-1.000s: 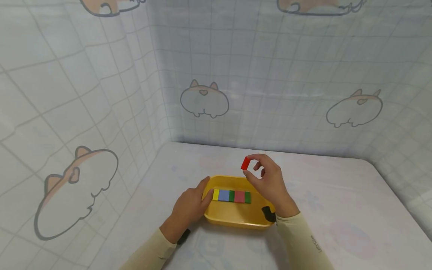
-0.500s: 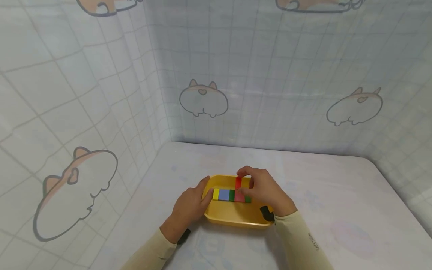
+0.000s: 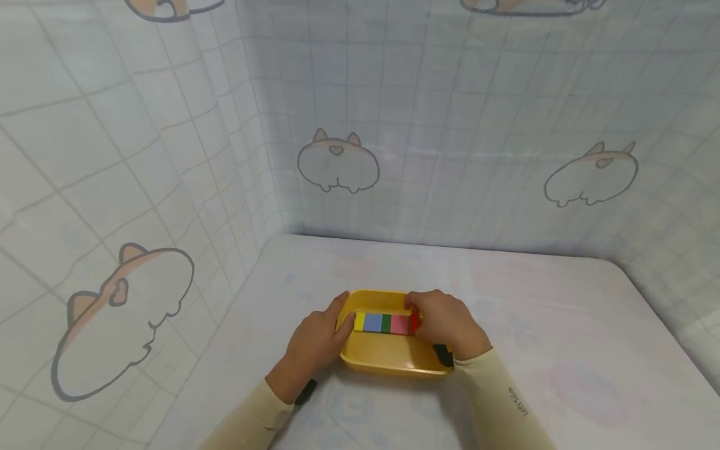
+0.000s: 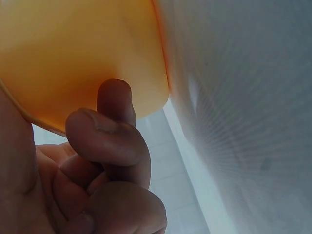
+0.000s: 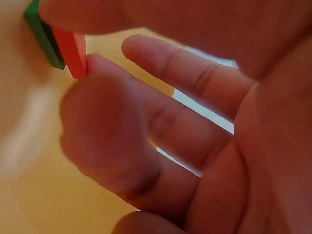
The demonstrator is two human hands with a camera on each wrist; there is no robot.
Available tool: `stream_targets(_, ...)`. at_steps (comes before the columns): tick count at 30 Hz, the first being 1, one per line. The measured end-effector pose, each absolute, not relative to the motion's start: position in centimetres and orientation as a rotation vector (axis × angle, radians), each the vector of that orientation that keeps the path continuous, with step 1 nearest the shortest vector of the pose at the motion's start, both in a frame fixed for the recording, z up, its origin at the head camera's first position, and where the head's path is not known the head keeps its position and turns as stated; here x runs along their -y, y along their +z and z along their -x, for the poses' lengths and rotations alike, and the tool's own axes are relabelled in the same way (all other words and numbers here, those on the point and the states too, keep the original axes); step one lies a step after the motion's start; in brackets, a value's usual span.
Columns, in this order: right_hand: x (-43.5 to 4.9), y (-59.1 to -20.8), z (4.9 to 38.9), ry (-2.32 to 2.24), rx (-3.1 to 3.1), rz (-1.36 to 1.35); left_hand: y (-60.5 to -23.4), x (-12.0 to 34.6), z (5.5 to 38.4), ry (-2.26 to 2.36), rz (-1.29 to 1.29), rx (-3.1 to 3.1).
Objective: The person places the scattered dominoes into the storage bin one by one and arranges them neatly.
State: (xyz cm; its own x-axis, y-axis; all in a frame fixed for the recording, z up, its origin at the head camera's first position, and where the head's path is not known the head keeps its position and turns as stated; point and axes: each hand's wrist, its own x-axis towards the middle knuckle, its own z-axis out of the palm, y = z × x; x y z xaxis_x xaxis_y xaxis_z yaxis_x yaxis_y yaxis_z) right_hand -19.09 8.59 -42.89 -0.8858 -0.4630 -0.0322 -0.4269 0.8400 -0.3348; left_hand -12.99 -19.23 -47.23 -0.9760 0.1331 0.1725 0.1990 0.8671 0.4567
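In the head view a yellow tray point(image 3: 388, 356) holds a row of coloured blocks: yellow point(image 3: 359, 322), blue point(image 3: 372, 322), green point(image 3: 385, 323), pink point(image 3: 399, 324) and a dark green one at the right end. My left hand point(image 3: 317, 337) grips the tray's left side, thumb over the rim; its curled fingers point(image 4: 112, 141) lie against the outer wall in the left wrist view. My right hand point(image 3: 450, 319) reaches inside the tray and pinches a red block point(image 5: 73, 53), which stands upright close beside the end green block point(image 5: 46, 36).
The tray sits on a pale patterned cloth-covered table point(image 3: 534, 325). Gridded cloth walls point(image 3: 450, 125) with cartoon animals rise at the back and sides. Black wrist straps point(image 3: 443, 355) show at both wrists.
My right hand has lowered the red block from above the tray's back rim to the right end of the row. The left hand keeps its hold on the tray.
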Motion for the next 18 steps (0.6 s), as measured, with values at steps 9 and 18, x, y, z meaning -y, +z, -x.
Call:
stream_targets(9, -8.62, -42.51, 18.69, -0.348, -2.972, 0.647, -47.06, 19.16, 12.89, -0.731, 0.247, 2.919)
stream_targets(18, -8.34, -42.09, 18.16, -0.254, -3.014, 0.607, -46.98, 19.13, 12.87, -0.728, 0.237, 2.925)
